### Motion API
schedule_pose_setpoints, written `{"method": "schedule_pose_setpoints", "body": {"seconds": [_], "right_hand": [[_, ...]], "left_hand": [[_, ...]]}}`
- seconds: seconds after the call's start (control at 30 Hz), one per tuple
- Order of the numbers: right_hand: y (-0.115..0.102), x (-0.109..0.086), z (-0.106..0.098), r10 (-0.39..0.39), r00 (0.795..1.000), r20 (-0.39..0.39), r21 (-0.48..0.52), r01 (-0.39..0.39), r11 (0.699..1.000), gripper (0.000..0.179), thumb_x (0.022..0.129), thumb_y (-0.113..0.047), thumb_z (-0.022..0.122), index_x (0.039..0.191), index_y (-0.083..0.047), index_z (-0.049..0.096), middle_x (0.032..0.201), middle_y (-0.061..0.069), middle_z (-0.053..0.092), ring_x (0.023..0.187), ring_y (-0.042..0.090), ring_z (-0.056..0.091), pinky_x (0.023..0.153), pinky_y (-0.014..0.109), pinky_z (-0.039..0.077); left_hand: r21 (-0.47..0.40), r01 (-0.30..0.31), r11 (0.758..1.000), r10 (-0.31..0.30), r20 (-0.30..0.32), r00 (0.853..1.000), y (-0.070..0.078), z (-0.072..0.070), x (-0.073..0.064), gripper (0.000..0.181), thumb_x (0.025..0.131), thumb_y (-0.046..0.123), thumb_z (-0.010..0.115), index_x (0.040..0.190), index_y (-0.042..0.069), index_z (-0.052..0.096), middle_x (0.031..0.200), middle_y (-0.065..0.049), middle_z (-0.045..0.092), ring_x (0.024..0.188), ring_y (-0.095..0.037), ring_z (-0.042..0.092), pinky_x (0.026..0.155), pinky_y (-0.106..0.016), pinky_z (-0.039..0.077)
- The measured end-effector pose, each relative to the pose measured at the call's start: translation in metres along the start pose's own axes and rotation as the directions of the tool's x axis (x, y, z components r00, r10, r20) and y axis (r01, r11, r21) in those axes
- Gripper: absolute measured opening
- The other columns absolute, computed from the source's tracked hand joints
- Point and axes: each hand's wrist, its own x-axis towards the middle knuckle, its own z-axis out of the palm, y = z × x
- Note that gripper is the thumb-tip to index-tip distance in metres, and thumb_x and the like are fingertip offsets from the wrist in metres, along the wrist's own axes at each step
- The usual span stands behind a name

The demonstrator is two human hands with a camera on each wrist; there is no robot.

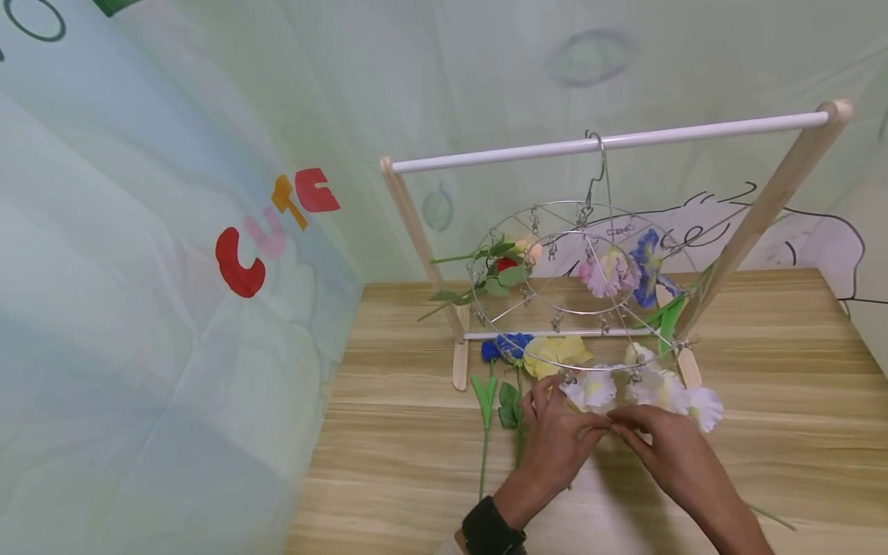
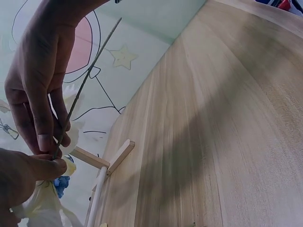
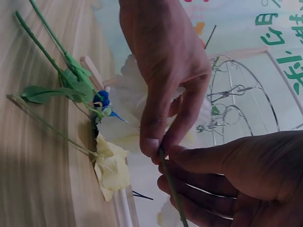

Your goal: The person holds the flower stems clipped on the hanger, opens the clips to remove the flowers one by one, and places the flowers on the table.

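Observation:
A white artificial flower [image 1: 598, 388] is held at the near rim of a round wire clip hanger [image 1: 555, 365]. My left hand [image 1: 558, 435] pinches its thin stem [image 2: 86, 78] just below the bloom, thumb against fingers. Fingertips of my right hand [image 1: 669, 447] meet the left fingertips and pinch the same stem, which runs past them in the right wrist view. A metal clip [image 1: 567, 378] is right by the left fingers. Close to the right hand are more white flowers [image 1: 659, 389]. Several flowers hang from the hanger, among them a pink one [image 1: 610, 275] and a blue-violet iris [image 1: 647, 266].
The hanger hooks over the white bar [image 1: 486, 156] of a wooden stand [image 1: 763, 216]. Left of the hands on the wooden table [image 1: 388, 432] lie blue flowers [image 1: 512, 346] and a yellow flower [image 1: 557, 354]. A printed cloth [image 1: 173, 347] backs the table.

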Motion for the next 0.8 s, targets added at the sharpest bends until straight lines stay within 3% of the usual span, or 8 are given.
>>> {"method": "schedule_pose_setpoints", "body": {"seconds": [0.2, 0.4, 0.57, 0.8], "right_hand": [[0.002, -0.002, 0.004, 0.028, 1.0, 0.012, 0.007, -0.028, 1.0, 0.014, 0.089, -0.006, 0.082, 0.101, -0.013, 0.081, 0.098, 0.001, 0.081, 0.085, 0.019, 0.076, 0.073, 0.039, 0.059], [0.004, -0.005, 0.009, 0.034, 0.999, 0.002, 0.001, -0.034, 0.999, 0.012, 0.089, -0.009, 0.084, 0.099, -0.015, 0.081, 0.091, -0.004, 0.08, 0.078, 0.01, 0.07, 0.069, 0.034, 0.056], [0.005, -0.008, 0.016, 0.094, 0.996, 0.006, 0.043, -0.095, 0.995, 0.012, 0.091, -0.012, 0.083, 0.102, -0.014, 0.079, 0.087, -0.006, 0.079, 0.075, 0.007, 0.069, 0.066, 0.031, 0.053], [0.006, -0.013, 0.028, 0.111, 0.99, -0.086, 0.096, -0.103, 0.99, 0.015, 0.087, -0.007, 0.086, 0.1, -0.011, 0.079, 0.082, -0.004, 0.079, 0.072, 0.003, 0.067, 0.063, 0.028, 0.052]], "left_hand": [[0.006, -0.015, 1.0, 0.015, -0.001, 1.0, 0.0, 0.0, 0.0, 0.004, 0.089, 0.046, 0.082, 0.092, 0.045, 0.085, 0.152, -0.004, 0.059, 0.139, -0.026, 0.039, 0.102, -0.046, 0.029], [0.009, -0.02, 1.0, 0.02, 0.013, 1.0, 0.0, 0.0, -0.001, 0.004, 0.089, 0.044, 0.084, 0.092, 0.044, 0.085, 0.157, -0.002, 0.056, 0.14, -0.026, 0.038, 0.102, -0.047, 0.028], [0.017, -0.003, 1.0, 0.003, 0.02, 1.0, 0.001, 0.0, 0.0, 0.006, 0.087, 0.043, 0.086, 0.093, 0.043, 0.085, 0.156, -0.004, 0.056, 0.139, -0.028, 0.038, 0.103, -0.049, 0.03], [0.032, 0.02, 0.999, -0.021, 0.018, 1.0, 0.001, 0.001, -0.001, 0.008, 0.087, 0.04, 0.087, 0.095, 0.04, 0.085, 0.144, -0.009, 0.062, 0.139, -0.029, 0.041, 0.104, -0.052, 0.034]]}}
